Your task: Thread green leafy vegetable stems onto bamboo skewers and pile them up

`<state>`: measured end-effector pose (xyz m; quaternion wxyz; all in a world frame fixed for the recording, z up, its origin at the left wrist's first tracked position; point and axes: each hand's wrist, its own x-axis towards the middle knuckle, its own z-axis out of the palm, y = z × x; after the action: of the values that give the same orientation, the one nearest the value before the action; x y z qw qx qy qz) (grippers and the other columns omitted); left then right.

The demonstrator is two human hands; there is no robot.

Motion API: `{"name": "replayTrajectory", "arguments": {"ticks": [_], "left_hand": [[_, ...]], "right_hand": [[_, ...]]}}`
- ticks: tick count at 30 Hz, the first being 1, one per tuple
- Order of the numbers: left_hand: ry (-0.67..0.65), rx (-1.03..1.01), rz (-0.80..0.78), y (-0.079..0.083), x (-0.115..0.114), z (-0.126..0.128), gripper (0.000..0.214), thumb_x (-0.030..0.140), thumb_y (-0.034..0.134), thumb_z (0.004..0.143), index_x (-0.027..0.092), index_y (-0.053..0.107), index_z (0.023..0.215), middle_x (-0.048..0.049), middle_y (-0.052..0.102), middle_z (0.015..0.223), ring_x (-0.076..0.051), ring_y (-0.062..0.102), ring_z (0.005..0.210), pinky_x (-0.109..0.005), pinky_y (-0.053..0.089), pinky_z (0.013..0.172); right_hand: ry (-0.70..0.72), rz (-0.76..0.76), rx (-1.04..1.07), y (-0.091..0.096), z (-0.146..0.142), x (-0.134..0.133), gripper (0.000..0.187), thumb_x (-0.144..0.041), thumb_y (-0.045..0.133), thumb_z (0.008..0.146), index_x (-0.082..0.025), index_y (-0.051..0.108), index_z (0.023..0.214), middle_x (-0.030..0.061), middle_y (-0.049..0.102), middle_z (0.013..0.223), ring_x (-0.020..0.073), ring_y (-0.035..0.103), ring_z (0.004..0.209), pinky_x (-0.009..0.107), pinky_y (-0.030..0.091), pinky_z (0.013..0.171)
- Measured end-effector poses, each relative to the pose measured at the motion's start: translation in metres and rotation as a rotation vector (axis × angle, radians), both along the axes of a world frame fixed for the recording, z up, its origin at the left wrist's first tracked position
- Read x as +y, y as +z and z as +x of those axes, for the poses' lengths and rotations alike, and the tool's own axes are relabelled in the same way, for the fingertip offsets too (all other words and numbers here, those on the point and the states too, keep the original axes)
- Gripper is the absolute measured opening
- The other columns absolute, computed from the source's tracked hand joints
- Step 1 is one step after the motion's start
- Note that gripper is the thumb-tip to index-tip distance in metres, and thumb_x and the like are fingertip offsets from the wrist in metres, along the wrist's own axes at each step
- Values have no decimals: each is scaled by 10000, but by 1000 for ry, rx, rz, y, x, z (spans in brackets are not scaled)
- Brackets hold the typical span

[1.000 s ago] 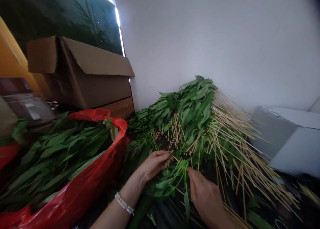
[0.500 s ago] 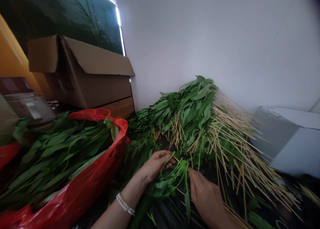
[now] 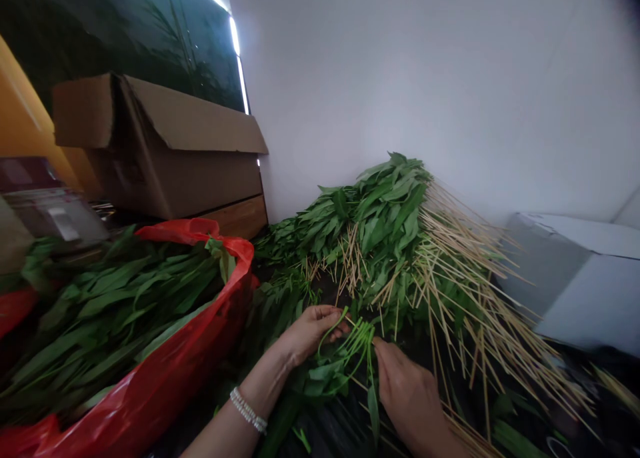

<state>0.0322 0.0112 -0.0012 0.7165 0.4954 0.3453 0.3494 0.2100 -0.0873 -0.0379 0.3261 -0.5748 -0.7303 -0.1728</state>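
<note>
My left hand [image 3: 311, 331], with a beaded bracelet on its wrist, curls its fingers around the stems of a small bunch of green leafy stalks [image 3: 334, 365]. My right hand [image 3: 406, 395] pinches the same bunch from the right side, fingers closed on the stems. Just behind both hands rises a big heap of leafy greens threaded on thin bamboo skewers [image 3: 400, 245], the skewer ends fanning out to the right.
A red plastic bag [image 3: 165, 385] full of loose green leaves lies at the left. Behind it sits an open cardboard box [image 3: 165, 145] on a wooden crate. A grey-white box [image 3: 585, 278] stands at the right against the white wall.
Both hands stay on the bunch with only small finger shifts; a stem has looped up by the left fingers. The view has dipped slightly.
</note>
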Motion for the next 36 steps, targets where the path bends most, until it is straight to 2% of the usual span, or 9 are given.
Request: {"name": "replayTrajectory", "arguments": {"ticks": [5, 9, 13, 22, 28, 33, 36], "left_hand": [[105, 47, 70, 3, 1, 2, 391, 467, 738, 670, 137, 698, 874, -46, 690, 790, -85, 548, 591, -186, 381, 566], [180, 38, 115, -2, 2, 3, 311, 364, 814, 597, 135, 707, 779, -1, 652, 672, -83, 530, 578, -186, 369, 565], [156, 35, 57, -3, 3, 3, 269, 348, 819, 586, 125, 710, 689, -3, 648, 635, -84, 524, 566, -192, 367, 565], [119, 36, -57, 0, -1, 3, 271, 342, 827, 567, 130, 714, 692, -16, 680, 665, -85, 537, 564, -194, 367, 564], [109, 61, -43, -2, -3, 5, 273, 361, 816, 579, 134, 706, 684, -6, 669, 657, -78, 525, 550, -188, 354, 544], [42, 137, 39, -5, -8, 11, 298, 384, 820, 557, 123, 708, 646, 13, 621, 555, -88, 495, 513, -208, 364, 552], [51, 96, 81, 1, -3, 4, 362, 457, 775, 610, 119, 728, 732, -22, 661, 641, -100, 527, 567, -202, 372, 557]], "right_hand": [[-12, 7, 4, 0, 0, 0, 307, -103, 299, 896, -172, 569, 1026, 33, 651, 774, 129, 643, 622, 207, 442, 547], [-8, -7, 6, 0, -1, -1, 309, -99, 305, 898, -175, 558, 1059, 28, 648, 770, 128, 639, 628, 207, 435, 548], [-11, -38, 0, 0, -2, -2, 313, -89, 315, 888, -172, 559, 1067, 32, 649, 785, 135, 637, 639, 217, 442, 563], [18, -19, -4, -2, -1, -2, 331, -61, 318, 854, -154, 568, 1050, 40, 650, 788, 140, 638, 648, 223, 456, 575], [11, -21, 7, -2, -3, -3, 344, -48, 323, 835, -161, 564, 1054, 39, 656, 798, 140, 641, 658, 224, 453, 571], [8, -39, -3, -2, -5, -2, 353, -41, 322, 833, -171, 549, 1070, 36, 656, 805, 140, 643, 681, 224, 442, 579], [11, -41, -14, 0, -5, -2, 327, -57, 317, 855, -175, 549, 1053, 28, 650, 788, 137, 634, 644, 231, 421, 566]]}}
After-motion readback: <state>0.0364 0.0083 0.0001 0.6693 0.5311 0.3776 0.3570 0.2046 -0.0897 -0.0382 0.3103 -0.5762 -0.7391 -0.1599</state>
